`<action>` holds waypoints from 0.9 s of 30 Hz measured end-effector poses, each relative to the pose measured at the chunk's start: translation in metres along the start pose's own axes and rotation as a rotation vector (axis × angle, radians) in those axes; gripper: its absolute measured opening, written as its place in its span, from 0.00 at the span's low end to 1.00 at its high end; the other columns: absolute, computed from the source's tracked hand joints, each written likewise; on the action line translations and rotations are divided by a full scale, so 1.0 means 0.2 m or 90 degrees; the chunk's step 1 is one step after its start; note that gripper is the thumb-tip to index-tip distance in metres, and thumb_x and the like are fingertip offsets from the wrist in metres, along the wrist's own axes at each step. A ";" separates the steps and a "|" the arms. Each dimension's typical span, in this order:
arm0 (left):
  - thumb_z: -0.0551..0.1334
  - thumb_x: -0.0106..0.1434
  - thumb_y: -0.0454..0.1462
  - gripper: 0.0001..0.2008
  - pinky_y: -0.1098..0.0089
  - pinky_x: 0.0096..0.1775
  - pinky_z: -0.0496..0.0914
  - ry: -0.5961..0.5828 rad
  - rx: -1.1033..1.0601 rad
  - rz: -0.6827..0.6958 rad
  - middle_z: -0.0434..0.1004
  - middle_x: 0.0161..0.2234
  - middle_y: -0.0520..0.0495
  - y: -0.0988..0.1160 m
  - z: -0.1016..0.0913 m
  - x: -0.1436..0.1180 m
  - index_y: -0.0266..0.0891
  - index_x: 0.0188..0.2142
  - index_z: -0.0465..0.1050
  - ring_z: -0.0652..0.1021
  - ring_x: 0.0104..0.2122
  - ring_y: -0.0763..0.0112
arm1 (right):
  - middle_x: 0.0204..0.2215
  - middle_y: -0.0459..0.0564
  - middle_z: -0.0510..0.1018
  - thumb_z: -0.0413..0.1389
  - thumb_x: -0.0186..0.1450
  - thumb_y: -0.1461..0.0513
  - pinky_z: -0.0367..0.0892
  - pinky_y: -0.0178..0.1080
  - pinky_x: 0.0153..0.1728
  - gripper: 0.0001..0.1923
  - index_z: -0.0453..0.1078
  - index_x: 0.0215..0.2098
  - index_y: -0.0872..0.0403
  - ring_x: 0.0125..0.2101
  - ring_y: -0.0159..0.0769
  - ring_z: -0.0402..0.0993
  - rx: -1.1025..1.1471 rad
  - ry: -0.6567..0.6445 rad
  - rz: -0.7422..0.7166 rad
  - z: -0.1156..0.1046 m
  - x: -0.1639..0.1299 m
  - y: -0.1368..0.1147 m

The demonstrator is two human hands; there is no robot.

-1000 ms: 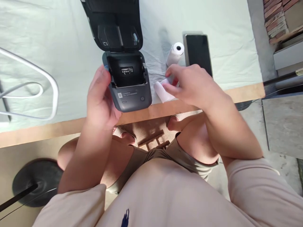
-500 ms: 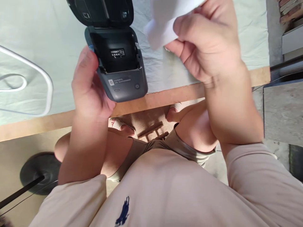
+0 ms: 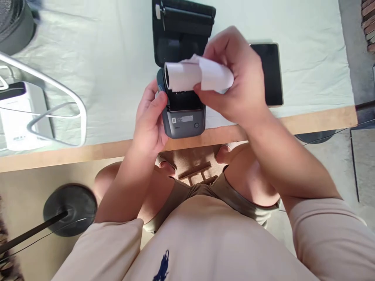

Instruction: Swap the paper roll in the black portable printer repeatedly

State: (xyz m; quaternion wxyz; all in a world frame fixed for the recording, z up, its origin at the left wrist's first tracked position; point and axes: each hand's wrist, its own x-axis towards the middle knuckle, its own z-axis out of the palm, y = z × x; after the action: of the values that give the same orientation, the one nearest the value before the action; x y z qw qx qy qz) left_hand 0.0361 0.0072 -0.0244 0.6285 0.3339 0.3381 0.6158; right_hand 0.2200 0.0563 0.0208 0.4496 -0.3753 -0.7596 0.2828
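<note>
A dark grey label printer [image 3: 184, 124] is at the table's front edge, its black lid [image 3: 183, 35] swung up and back. My left hand [image 3: 150, 117] grips the printer's left side, with the thumb on its upper rim. In my right hand [image 3: 238, 78] is a roll of white paper [image 3: 186, 76], pinched at its right end with a loose flap around it. The roll lies crosswise over the printer's open bay, its hollow left end near the bay's left wall. Whether the roll touches the bay I cannot tell.
A black-screened phone [image 3: 268, 74] lies right of my right hand on the pale cloth [image 3: 117, 78]. At the left are a white box-shaped device [image 3: 26, 121], a looped white cable [image 3: 83, 121] and a dark grey round object [image 3: 16, 27]. The table's wooden edge [image 3: 73, 154] runs below.
My right hand has brought the paper left and down over the printer's bay, and its rolled shape now shows. The printer sits farther right in view, and the phone has come into sight.
</note>
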 end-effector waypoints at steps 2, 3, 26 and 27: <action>0.58 0.75 0.35 0.09 0.62 0.57 0.75 0.025 -0.001 -0.008 0.78 0.41 0.46 0.01 0.02 -0.01 0.37 0.50 0.74 0.80 0.55 0.61 | 0.35 0.45 0.77 0.60 0.58 0.64 0.65 0.42 0.38 0.10 0.63 0.34 0.47 0.34 0.38 0.71 -0.075 -0.029 0.001 0.01 0.00 0.00; 0.57 0.75 0.35 0.09 0.62 0.57 0.74 0.034 0.004 -0.016 0.77 0.41 0.46 0.02 0.02 -0.01 0.37 0.50 0.73 0.80 0.54 0.62 | 0.36 0.45 0.79 0.59 0.58 0.64 0.66 0.44 0.38 0.10 0.63 0.34 0.46 0.35 0.40 0.73 -0.118 -0.047 0.008 0.01 0.00 -0.01; 0.69 0.64 0.40 0.08 0.62 0.47 0.79 0.066 0.021 0.013 0.82 0.36 0.47 -0.04 0.02 0.03 0.47 0.43 0.78 0.78 0.58 0.54 | 0.38 0.47 0.83 0.54 0.62 0.62 0.66 0.51 0.46 0.09 0.66 0.40 0.43 0.46 0.50 0.77 -0.372 -0.183 0.014 -0.06 0.00 -0.06; 0.68 0.64 0.40 0.08 0.62 0.47 0.78 0.064 0.018 0.022 0.82 0.36 0.46 -0.05 0.02 0.03 0.47 0.43 0.78 0.78 0.57 0.54 | 0.39 0.46 0.83 0.54 0.63 0.63 0.66 0.51 0.46 0.09 0.67 0.41 0.43 0.47 0.50 0.76 -0.385 -0.185 0.003 -0.06 -0.01 -0.06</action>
State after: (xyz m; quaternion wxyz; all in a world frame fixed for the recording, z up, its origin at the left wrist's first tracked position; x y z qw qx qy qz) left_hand 0.0446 0.0128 -0.0300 0.5954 0.3171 0.3717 0.6378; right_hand 0.2270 0.0502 0.0338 0.2041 -0.4491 -0.8645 0.0964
